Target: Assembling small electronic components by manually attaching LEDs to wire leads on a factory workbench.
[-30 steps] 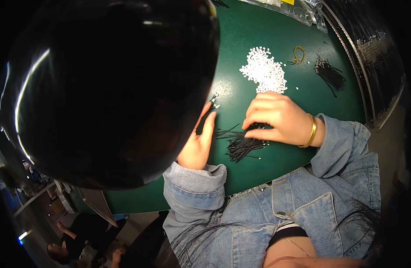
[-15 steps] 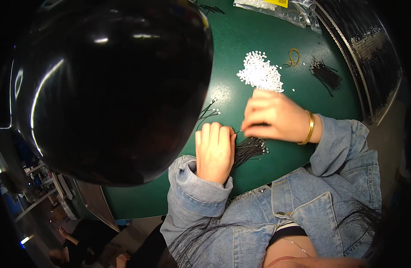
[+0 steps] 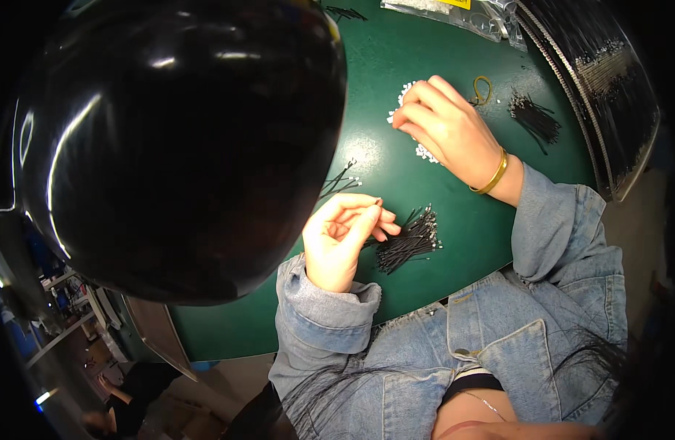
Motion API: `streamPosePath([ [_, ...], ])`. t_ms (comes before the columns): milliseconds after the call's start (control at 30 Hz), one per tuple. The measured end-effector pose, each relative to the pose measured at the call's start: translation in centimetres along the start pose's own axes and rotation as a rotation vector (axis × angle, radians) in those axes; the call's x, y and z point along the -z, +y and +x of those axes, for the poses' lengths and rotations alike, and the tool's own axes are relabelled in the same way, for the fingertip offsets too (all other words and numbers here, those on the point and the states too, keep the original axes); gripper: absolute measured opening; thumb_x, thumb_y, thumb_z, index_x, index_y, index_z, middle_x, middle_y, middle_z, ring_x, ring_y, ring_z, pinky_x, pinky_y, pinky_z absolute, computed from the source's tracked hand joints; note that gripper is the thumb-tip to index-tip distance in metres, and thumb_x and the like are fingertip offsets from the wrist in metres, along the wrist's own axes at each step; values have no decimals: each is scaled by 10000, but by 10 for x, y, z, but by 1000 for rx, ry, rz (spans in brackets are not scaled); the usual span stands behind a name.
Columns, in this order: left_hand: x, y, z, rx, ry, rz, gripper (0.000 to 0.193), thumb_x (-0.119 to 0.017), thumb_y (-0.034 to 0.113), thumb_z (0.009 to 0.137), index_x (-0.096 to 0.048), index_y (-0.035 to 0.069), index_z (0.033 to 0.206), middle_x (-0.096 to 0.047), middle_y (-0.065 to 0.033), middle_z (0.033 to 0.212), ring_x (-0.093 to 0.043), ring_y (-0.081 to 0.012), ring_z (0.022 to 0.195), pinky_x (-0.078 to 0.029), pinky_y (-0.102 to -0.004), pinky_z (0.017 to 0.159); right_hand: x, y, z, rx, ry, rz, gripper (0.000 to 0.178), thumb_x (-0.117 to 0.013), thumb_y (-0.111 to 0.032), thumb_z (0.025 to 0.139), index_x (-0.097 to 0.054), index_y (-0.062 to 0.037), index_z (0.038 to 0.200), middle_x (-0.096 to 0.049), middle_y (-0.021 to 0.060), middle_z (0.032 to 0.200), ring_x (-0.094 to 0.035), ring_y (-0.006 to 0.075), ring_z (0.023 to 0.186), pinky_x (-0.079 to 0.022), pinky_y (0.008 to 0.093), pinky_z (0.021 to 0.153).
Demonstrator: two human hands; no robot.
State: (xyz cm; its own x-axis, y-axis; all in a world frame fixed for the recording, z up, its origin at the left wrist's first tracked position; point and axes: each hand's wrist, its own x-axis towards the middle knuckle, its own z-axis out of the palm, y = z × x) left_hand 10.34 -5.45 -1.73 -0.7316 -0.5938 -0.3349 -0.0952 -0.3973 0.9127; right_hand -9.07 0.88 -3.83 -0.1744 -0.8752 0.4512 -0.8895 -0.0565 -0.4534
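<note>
My left hand [image 3: 337, 238] is closed in a pinch. A thin black wire is between thumb and forefinger, mostly hidden by the hand, with only a small tip showing. Beside it lies a bundle of short black wires [image 3: 407, 243] with light metal ends. My right hand [image 3: 455, 136], a gold bangle at its wrist, reaches over the pile of small white plastic connector housings [image 3: 427, 153] and covers most of it. Its fingertips are drawn together at the pile; what they hold, if anything, cannot be made out. A few black wires with white ends [image 3: 348, 180] lie beyond my left hand.
A big glossy black dome [image 3: 198, 147] blocks the left side of the view. On the green table [image 3: 462, 220] are another black wire bundle [image 3: 534, 121] and a yellowish rubber band [image 3: 484, 89]. Clear plastic bags [image 3: 477, 23] lie at the far edge. A clear-covered rack [image 3: 601, 81] stands right.
My right hand has moved away from my left, up over the white pile. My left hand has lifted and turned, showing its pinched fingers, and uncovers more of the wire bundle.
</note>
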Motion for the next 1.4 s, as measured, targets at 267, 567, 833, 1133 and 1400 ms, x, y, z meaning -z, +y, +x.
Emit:
streamPosePath([
  [267, -2, 2, -3, 17, 3, -31, 81, -545, 26, 806, -554, -39, 853, -601, -124, 700, -596, -188, 586, -460, -251, 531, 10, -26, -10, -553, -258, 1260, 80, -582, -10, 780, -592, 22, 852, -599, 65, 837, -579, 117, 711, -487, 245, 651],
  [567, -7, 4, -7, -37, -32, -85, 34, -547, 0, 789, -534, -27, 772, -566, -108, 715, -571, -172, 588, -450, -256, 564, 6, -31, -20, -855, -491, 1671, 112, -600, 4, 766, -595, 35, 873, -619, 103, 829, -615, 152, 768, -503, 238, 704],
  [833, -7, 7, -7, -14, -41, -26, 35, -556, -13, 775, -531, -25, 755, -550, -97, 725, -565, -165, 611, -447, -252, 589, 9, -35, -18, -794, -501, 1617, 117, -618, 2, 753, -597, 38, 862, -622, 106, 818, -610, 135, 739, -494, 223, 687],
  [1133, -8, 3, -7, -46, -13, 13, 31, -551, -18, 780, -531, -24, 757, -553, -89, 732, -561, -153, 620, -450, -246, 599, 9, -37, -20, -543, -379, 1331, 98, -648, 7, 714, -622, 19, 808, -619, 68, 764, -595, 131, 711, -481, 233, 653],
  [1400, -9, 3, -9, -103, -19, 45, 23, -544, -27, 784, -541, -31, 807, -556, -94, 761, -566, -160, 637, -463, -254, 621, 12, -46, -21, -313, -188, 951, 84, -661, 15, 681, -643, -12, 758, -613, 74, 737, -590, 144, 677, -465, 224, 612],
])
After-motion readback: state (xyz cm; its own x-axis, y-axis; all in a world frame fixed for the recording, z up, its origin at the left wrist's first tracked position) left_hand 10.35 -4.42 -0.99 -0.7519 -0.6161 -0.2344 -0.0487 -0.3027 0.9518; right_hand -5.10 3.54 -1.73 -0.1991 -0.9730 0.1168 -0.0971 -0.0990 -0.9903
